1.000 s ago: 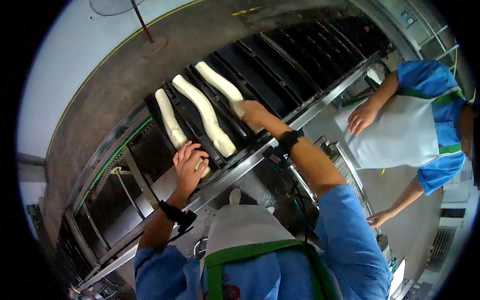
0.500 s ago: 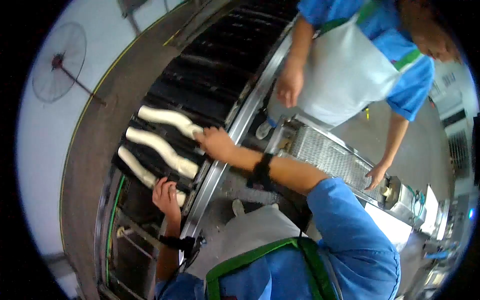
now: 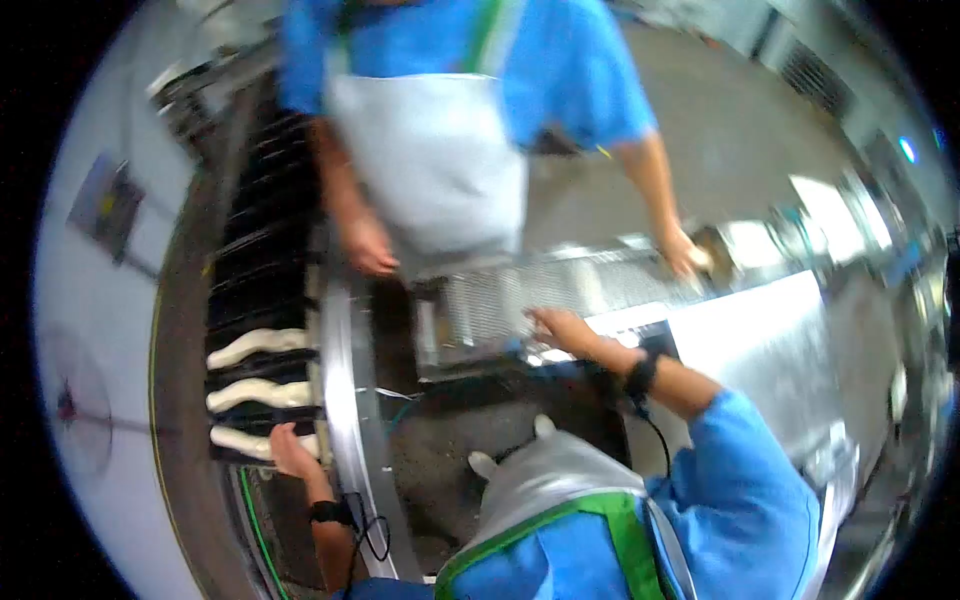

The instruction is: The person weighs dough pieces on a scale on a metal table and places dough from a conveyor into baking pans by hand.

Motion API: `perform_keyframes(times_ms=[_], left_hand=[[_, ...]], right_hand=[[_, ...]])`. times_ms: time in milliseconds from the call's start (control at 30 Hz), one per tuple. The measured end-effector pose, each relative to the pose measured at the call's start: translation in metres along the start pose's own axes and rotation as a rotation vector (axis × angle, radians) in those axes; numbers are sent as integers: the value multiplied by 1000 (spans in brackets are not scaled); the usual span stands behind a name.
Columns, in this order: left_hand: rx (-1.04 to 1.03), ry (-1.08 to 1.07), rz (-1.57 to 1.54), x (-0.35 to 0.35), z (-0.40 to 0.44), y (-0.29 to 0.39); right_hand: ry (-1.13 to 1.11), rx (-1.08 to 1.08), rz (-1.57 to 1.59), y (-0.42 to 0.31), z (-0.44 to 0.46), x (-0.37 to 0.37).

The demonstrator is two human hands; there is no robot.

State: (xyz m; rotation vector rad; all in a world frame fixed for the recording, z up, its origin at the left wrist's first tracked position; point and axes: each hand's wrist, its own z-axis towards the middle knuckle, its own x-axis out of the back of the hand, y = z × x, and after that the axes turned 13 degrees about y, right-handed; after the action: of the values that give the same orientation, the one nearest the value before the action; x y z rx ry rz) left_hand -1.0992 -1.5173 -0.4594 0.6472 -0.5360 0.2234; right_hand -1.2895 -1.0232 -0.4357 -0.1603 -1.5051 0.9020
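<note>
Three pale, wavy strips that look like dough lie across the black slatted conveyor: a far strip (image 3: 258,345), a middle strip (image 3: 258,395) and a near strip (image 3: 240,442). My left hand (image 3: 293,455) rests at the right end of the near strip, its fingers stretched out and not wrapped round it. Over the front edge of the metal mesh belt (image 3: 490,305) is my right hand (image 3: 565,332), its fingers apart and somewhat blurred. Nothing shows in it. A pale, blurred shape (image 3: 590,285) lies on the mesh just beyond it.
Across the mesh belt stands a co-worker in a white apron (image 3: 430,160). One co-worker hand (image 3: 682,252) reaches to the machine end of the belt; the other hand (image 3: 370,248) hangs near the black conveyor. A metal rail (image 3: 345,380) edges that conveyor. A flat metal sheet (image 3: 765,345) lies right.
My right hand has left the far strip and moved right to the mesh belt. My left hand stays by the near strip. The view has turned right, and the co-worker's hand has reached the machine end.
</note>
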Motion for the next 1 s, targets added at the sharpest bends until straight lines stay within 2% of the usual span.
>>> perform_keyframes(times_ms=[33, 67, 100, 133, 167, 200, 233, 300, 333, 400, 433, 500, 600, 633, 667, 767, 800, 967, 1000], left_hand=[[57, -81, 1, 9, 4, 25], [166, -135, -37, 5, 10, 14], [302, -84, -319, -3, 18, -6], [216, -100, -385, -10, 29, -41], [473, -29, -536, 14, 21, 8], [527, 8, -570, 27, 28, 29], [557, 22, -391, 27, 35, 29], [677, 46, -314, 38, 36, 37], [677, 42, -293, 37, 40, 15], [495, -129, -109, 42, 48, -48], [496, -117, -91, 52, 43, -37], [623, -22, -279, 59, 26, 30], [674, -78, -356, 67, 10, 83], [723, -127, -442, 72, 4, 90], [547, -156, -260, 69, 2, 86], [576, -177, -362, 70, -13, 99], [619, -199, -386, 75, -16, 123], [627, -246, -426, 77, -28, 121], [679, -261, -468, 77, -30, 123]], right_hand=[[19, -26, -52, 3, -16, 13], [42, -62, -44, 13, -34, 22], [62, -84, -39, 24, -50, 29], [65, -172, 2, 39, -66, 37], [60, -249, 50, 55, -81, 44], [67, -333, 61, 65, -83, 49], [74, -396, 40, 86, -88, 43], [67, -484, -51, 95, -103, 61], [116, -533, -56, 117, -111, 63], [150, -568, -104, 151, -126, 77], [144, -554, -140, 164, -132, 86], [188, -599, -191, 179, -137, 101], [206, -593, -240, 211, -143, 114], [196, -587, -237, 219, -143, 117], [206, -642, -201, 223, -139, 119], [212, -724, -195, 229, -132, 124], [205, -747, -225, 228, -129, 124], [246, -754, -172, 267, -121, 110], [286, -747, -196, 267, -117, 110]])
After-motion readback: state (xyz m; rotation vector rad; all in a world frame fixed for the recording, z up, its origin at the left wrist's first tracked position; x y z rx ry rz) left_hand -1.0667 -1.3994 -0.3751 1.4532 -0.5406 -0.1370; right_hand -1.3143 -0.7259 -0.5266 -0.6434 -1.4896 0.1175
